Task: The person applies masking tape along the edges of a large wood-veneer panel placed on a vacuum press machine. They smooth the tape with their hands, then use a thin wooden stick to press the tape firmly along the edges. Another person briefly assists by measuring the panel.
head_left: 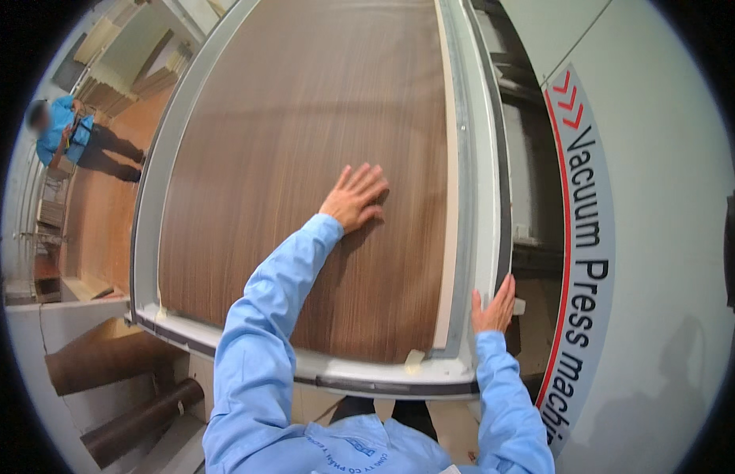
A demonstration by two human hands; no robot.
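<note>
1 brown wood-grain sheet point(304, 134), lying inside 1 white frame point(486, 174); 2 brown rolls point(142, 423) lower left. Frame's right edge stands apart from grey machine panel point(660, 197), gap between. Left hand point(354, 197) open, palm down on sheet, fingers spread, arm reaching forward. Right hand point(494, 308) at frame's right edge; can't tell if gripping.

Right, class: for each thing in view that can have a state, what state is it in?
Brown wood-grain sheet: spread out, mostly flat
White rectangular frame: bordering the sheet
Person's bare left hand: open, palm down over the sheet
Person's bare right hand: open, on the frame's right edge
Brown cylindrical rolls: rolled up, lying at lower left
Co-worker in blue shirt: standing
</note>
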